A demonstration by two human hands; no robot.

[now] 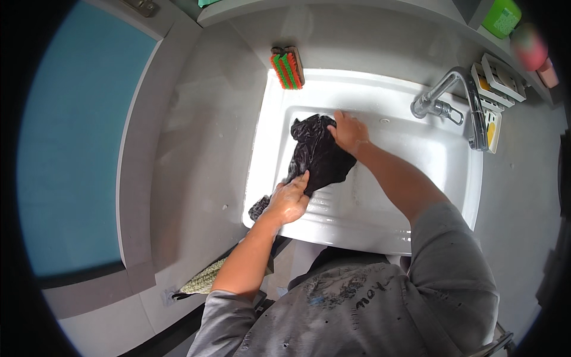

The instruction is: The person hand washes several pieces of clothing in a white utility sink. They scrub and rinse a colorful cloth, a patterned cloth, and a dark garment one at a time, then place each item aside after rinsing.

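Observation:
A wet black cloth garment lies spread over the left part of a white ceramic laundry sink. On its lower left part rests my left hand, wet and with some suds, fingers pointing up the cloth; a bunched dark end of cloth shows beside it at the sink's corner. My right hand is at the garment's upper right edge, thumb on the fabric. Whether either hand grips the cloth is hard to tell. Moulded washboard ridges show below the garment.
A scrubbing brush with red and green bristles stands at the sink's back left corner. On the right are a chrome faucet and white soap racks. A shelf above holds a green container. A pale green towel hangs at lower left.

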